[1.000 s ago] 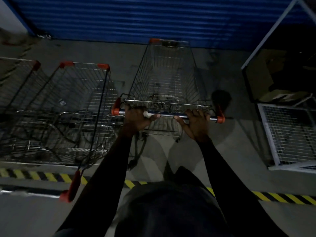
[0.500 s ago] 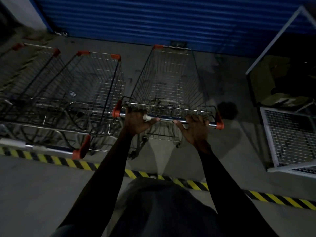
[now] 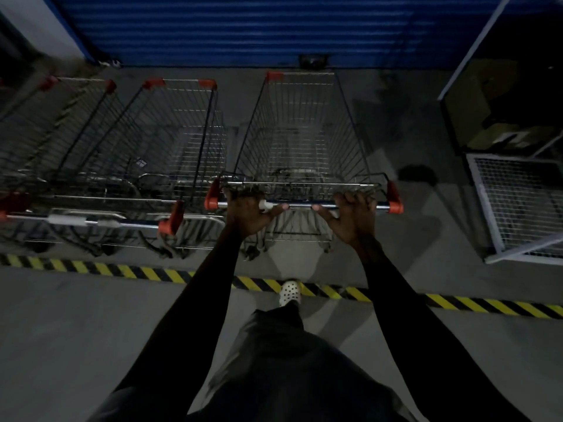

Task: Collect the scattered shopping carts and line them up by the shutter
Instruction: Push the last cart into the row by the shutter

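A wire shopping cart (image 3: 300, 138) with red corner caps stands in front of me, its nose close to the blue shutter (image 3: 243, 28). My left hand (image 3: 248, 213) grips the left part of its handle bar (image 3: 300, 205) and my right hand (image 3: 353, 216) grips the right part. To its left a second cart (image 3: 170, 141) is parked facing the shutter, and a third cart (image 3: 54, 129) stands beyond it at the left edge. The three sit roughly side by side.
A yellow-and-black striped line (image 3: 122, 271) crosses the concrete floor behind the carts. A white-framed wire cage (image 3: 518, 208) and a dark framed box (image 3: 499, 95) stand at the right. My light shoe (image 3: 290, 292) is on the striped line.
The cart has rolled forward toward the shutter and now sits beyond the striped line beside the others. My view has pulled back and more of the left carts shows.
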`<act>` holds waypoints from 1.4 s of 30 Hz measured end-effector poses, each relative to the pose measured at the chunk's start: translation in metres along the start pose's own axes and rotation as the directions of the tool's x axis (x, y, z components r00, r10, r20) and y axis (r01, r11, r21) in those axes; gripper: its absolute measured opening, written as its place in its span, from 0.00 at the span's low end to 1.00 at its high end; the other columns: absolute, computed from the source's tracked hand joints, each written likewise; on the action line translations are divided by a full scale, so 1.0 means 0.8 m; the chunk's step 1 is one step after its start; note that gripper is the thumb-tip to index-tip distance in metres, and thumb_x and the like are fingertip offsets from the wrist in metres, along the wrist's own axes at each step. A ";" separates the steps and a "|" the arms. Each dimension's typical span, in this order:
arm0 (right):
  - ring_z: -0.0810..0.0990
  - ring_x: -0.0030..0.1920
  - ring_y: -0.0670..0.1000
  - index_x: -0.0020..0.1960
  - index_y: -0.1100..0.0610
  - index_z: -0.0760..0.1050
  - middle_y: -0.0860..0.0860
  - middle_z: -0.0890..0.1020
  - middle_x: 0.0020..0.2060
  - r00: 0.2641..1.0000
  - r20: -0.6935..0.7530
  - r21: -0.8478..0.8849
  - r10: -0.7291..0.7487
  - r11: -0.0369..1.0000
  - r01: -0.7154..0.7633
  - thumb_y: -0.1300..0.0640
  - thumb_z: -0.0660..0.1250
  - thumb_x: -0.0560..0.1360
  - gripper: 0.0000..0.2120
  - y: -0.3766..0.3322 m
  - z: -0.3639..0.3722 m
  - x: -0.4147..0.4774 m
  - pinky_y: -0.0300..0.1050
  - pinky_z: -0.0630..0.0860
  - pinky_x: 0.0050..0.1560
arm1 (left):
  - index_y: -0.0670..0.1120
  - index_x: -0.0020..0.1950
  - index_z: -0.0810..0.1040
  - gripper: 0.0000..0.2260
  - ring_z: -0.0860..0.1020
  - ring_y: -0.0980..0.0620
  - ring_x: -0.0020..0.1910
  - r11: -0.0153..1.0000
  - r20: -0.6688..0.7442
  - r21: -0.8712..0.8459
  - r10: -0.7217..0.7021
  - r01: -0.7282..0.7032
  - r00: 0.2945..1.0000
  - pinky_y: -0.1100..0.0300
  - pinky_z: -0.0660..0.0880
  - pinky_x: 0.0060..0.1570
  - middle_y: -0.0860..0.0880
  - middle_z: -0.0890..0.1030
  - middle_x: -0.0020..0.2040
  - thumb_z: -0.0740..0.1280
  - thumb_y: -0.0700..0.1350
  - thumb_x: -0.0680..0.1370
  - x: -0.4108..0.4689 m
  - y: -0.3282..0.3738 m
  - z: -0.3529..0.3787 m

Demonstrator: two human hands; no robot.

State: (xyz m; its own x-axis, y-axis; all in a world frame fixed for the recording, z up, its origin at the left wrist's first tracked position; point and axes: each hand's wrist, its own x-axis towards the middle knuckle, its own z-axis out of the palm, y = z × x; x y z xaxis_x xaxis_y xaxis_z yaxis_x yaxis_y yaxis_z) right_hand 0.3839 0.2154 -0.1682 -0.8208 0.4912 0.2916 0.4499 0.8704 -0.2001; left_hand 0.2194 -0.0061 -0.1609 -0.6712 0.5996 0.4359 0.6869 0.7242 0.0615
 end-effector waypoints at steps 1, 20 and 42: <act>0.78 0.59 0.59 0.56 0.53 0.82 0.52 0.84 0.52 1.000 0.016 0.005 0.004 1.000 -0.004 0.26 0.57 0.76 0.33 -0.001 -0.001 -0.005 0.57 0.65 0.61 | 0.48 0.30 0.78 0.33 0.83 0.46 0.41 1.000 0.005 -0.021 0.000 0.000 1.000 0.43 0.74 0.59 0.49 0.81 0.30 0.62 0.77 0.73 -0.005 -0.001 -0.001; 0.78 0.55 0.57 0.52 0.53 0.81 0.50 0.82 0.49 0.998 -0.069 0.006 0.008 1.000 -0.008 0.26 0.58 0.77 0.31 -0.015 -0.011 -0.050 0.53 0.62 0.57 | 0.50 0.31 0.73 0.32 0.82 0.46 0.44 0.995 0.026 -0.100 0.007 -0.004 1.000 0.43 0.75 0.58 0.49 0.80 0.32 0.58 0.78 0.74 -0.043 -0.002 -0.027; 0.78 0.53 0.55 0.50 0.52 0.81 0.48 0.81 0.47 0.991 -0.135 0.004 -0.003 1.000 0.003 0.26 0.58 0.78 0.30 0.001 0.018 0.034 0.54 0.64 0.55 | 0.47 0.34 0.80 0.36 0.84 0.46 0.43 0.999 0.016 0.038 0.037 -0.038 0.999 0.41 0.71 0.64 0.49 0.83 0.33 0.56 0.78 0.74 0.045 -0.012 0.019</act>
State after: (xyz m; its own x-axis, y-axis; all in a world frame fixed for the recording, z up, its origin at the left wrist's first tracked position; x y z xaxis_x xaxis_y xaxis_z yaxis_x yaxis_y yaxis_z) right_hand 0.3569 0.2292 -0.1736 -0.7668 0.4890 0.4159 0.4459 0.8718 -0.2030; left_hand 0.1843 0.0138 -0.1592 -0.6495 0.6313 0.4237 0.7005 0.7136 0.0105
